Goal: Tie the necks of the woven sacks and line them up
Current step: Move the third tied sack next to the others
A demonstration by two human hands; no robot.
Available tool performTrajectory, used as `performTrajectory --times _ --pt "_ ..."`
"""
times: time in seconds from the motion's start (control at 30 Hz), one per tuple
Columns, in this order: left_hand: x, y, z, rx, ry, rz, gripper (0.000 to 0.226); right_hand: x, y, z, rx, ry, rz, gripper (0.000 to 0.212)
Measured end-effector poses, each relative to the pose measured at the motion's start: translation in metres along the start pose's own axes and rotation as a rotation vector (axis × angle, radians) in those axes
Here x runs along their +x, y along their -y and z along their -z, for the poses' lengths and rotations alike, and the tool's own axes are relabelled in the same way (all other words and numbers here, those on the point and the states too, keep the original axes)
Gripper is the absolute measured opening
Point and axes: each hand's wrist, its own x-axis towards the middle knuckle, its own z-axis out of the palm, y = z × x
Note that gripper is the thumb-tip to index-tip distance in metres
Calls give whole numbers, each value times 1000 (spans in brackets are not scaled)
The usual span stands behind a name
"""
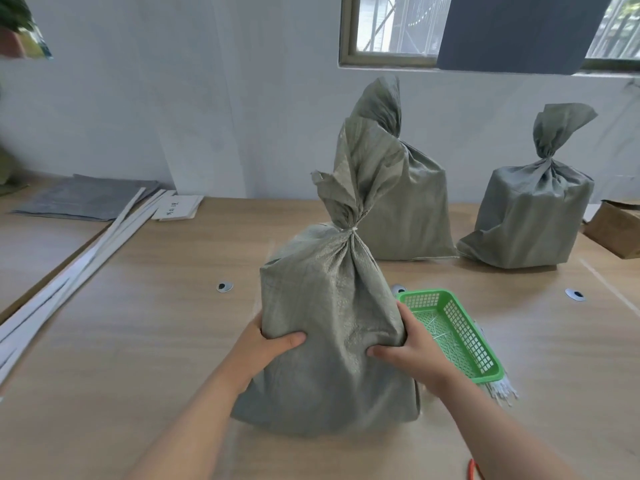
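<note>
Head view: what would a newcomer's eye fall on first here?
The nearest grey-green woven sack, neck tied white, gripped at its sides by the left hand and right hand. Behind it, two more tied sacks stand by the wall; a green basket lies at its right.

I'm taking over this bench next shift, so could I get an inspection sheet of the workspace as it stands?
Surface: wooden table with pale tape lines and round black-and-white markers.
Job's things: near sack upright, neck cinched with a white tie; middle sack and right sack stand by the wall, necks gathered.
Clutter: green basket with white ties inside, to the right of the near sack; white strips and grey sheets at left; cardboard box at the right edge.
Grips: left hand and right hand each hold the near sack's sides, thumbs in front.
Cables: nothing certain; orange-red item at the bottom edge, too cropped to tell.
Surroundings: white wall, window, dark panel overhead.
</note>
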Motion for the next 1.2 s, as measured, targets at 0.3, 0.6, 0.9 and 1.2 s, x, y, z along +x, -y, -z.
performTrajectory --times 0.3,0.6,0.9,1.2 --pt "68 -50 45 7 -64 -76 67 92 48 -17 -57 -8 89 84" --pt "166 -78 68 88 -167 -91 50 209 49 -24 -68 53 104 77" --pt "264 -90 103 161 -191 -101 70 309 50 -37 -106 32 100 78" --pt "363 -88 120 210 -162 -168 41 397 33 -52 -166 -49 104 73"
